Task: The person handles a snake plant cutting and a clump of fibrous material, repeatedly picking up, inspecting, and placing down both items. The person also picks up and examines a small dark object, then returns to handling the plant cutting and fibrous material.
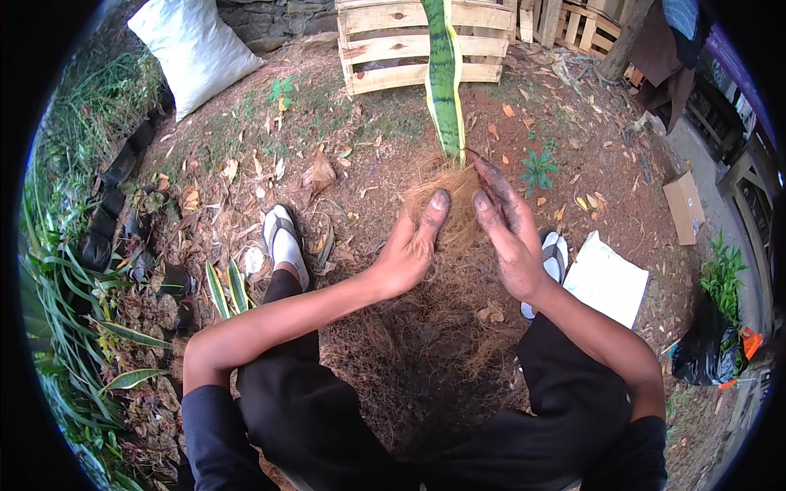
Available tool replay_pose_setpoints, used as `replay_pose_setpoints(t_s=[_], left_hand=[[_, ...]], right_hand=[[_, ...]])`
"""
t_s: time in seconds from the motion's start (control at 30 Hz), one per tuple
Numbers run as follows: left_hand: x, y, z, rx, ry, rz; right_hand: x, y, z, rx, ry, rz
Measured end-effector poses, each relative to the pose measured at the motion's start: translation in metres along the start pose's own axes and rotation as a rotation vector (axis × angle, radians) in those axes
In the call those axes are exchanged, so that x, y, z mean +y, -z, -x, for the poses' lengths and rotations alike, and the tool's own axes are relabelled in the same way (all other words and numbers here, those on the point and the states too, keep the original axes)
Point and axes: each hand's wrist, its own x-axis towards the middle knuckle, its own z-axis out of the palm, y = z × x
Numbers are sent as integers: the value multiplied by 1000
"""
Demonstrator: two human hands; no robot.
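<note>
A bundle of brown coconut fibre (455, 190) surrounds the base of a snake plant leaf (443, 86), which stands upright with green bands and yellow edges. My left hand (417, 242) presses on the bundle's left side, thumb up, its fingers partly hidden behind the fibre. On the other side my right hand (506, 227) cups the fibre, its soil-stained fingers reaching up near the leaf's base. The leaf's lower end is hidden inside the fibre. Below the hands, between the legs, lies a heap of loose fibre and dark soil (424, 368).
A wooden crate (393, 46) stands ahead, with a stuffed white sack (196, 55) to its left. A white sheet (605, 276) lies beside the right foot. Potted plants in black bags (110, 227) line the left; more snake plant leaves (236, 288) are near the left foot. A cardboard piece (683, 208) lies right.
</note>
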Motion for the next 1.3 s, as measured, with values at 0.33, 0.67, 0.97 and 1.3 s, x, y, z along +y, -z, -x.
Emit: replay_pose_setpoints(t_s=[0.33, 0.67, 0.97, 1.3], left_hand=[[20, 7, 2, -160, 54, -183], [-10, 14, -1, -108, 262, -142], [16, 8, -6, -43, 731, 76], [7, 11, -3, -157, 503, 19]], right_hand=[[14, 11, 4, 9, -134, -89], [18, -2, 4, 18, -44, -58], [40, 1, 5, 147, -222, -307], [49, 2, 16, -9, -57, 213]])
